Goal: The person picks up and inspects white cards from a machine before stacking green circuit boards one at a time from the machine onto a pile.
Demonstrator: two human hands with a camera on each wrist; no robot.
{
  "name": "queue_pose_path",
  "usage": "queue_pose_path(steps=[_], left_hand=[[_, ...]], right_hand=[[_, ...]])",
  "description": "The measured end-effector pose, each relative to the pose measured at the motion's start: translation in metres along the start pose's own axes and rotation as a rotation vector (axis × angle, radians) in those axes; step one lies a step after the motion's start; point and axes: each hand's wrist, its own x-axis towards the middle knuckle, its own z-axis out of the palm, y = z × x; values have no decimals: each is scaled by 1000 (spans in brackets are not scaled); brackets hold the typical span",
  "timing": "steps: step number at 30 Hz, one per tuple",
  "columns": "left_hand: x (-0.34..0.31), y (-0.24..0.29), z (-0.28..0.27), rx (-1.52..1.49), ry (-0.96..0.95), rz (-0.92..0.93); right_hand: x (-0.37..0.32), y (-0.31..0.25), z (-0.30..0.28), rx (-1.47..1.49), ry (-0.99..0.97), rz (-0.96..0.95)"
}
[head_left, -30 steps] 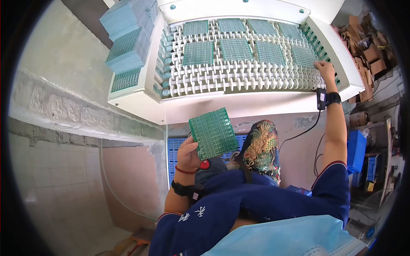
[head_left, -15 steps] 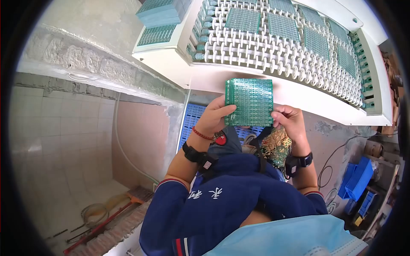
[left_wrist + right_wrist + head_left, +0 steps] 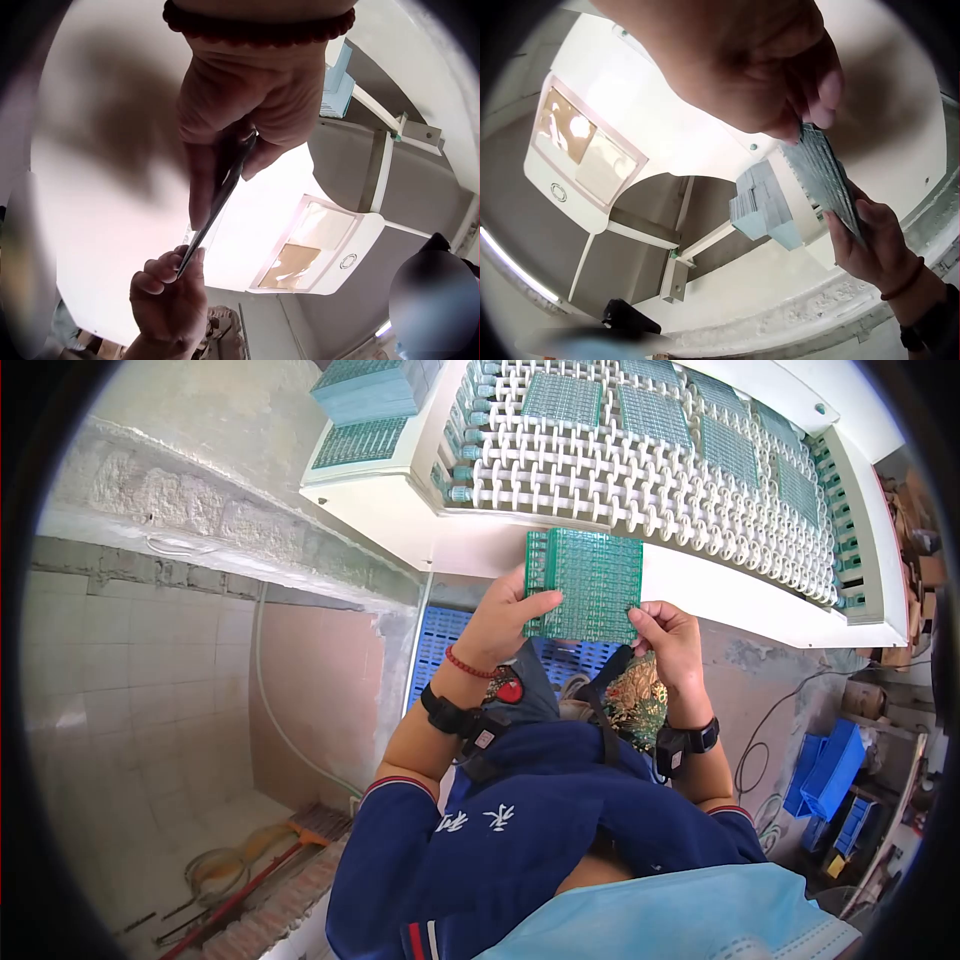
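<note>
In the head view, a thin stack of green circuit boards [image 3: 595, 585] is held up in front of the machine's front panel. My left hand [image 3: 497, 620] grips its left edge, the thumb lying on top. At the opposite lower corner my right hand [image 3: 672, 645] pinches the edge between thumb and fingers. The top board sits shifted right, baring a strip of the board beneath. Seen edge-on in the right wrist view, the stack [image 3: 826, 169] shows several layers. The left wrist view also shows the boards [image 3: 217, 202] edge-on between both hands.
Beyond the hands stands a white roller conveyor [image 3: 640, 500] carrying rows of green boards [image 3: 562, 400]. Taller board stacks [image 3: 375, 395] rest on its left side. A concrete ledge [image 3: 230, 565] runs along the left. Blue bins [image 3: 830, 770] and a cable lie at the right.
My right hand has come from the conveyor's right end to the stack in my left hand. Since half a second ago the top board has slid out of line. The head view has turned.
</note>
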Motion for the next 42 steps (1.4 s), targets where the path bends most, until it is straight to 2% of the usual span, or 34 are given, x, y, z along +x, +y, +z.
queue_pose_path(steps=[3,7,9,10,13,14,16,18,19,20,23,24,27,30,33,37,40,42], left_hand=[[4,5,2,25,6,-10],[23,25,9,208,24,84],[39,46,11,311,32,122],[52,52,10,383,47,251],[91,70,-9,683,135,254],[95,70,-8,1054,285,297],[103,73,-1,1789,600,378],[100,68,1,1893,543,635],[97,62,-1,1937,509,756],[97,56,-4,1923,441,795],[100,38,-15,2006,342,744],[101,37,-15,2018,372,717],[104,33,-13,2040,448,656],[112,36,-8,2031,494,669],[111,36,-5,2004,535,670],[110,35,-6,1979,553,688],[113,34,-7,1982,560,699],[111,33,-10,1971,557,710]], right_hand=[[1,-2,0,47,-4,-9],[10,-25,-8,111,16,-50],[18,-42,-17,78,116,-86],[27,-48,-28,48,126,-111],[57,-68,-51,-136,210,-149],[67,-71,-60,-286,238,-169],[77,-76,-68,-324,250,-139],[79,-82,-75,-313,266,-138],[78,-87,-83,-310,271,-141],[77,-91,-96,-306,276,-138],[71,-97,-134,-254,318,-119],[76,-91,-155,-238,323,-96],[78,-87,-182,-477,478,-111],[67,-99,-208,-484,493,-85],[68,-99,-266,-273,488,-64],[56,-107,-298,-556,716,-38],[42,-104,-322,-391,750,-91],[28,-96,-328,-199,689,-170]])
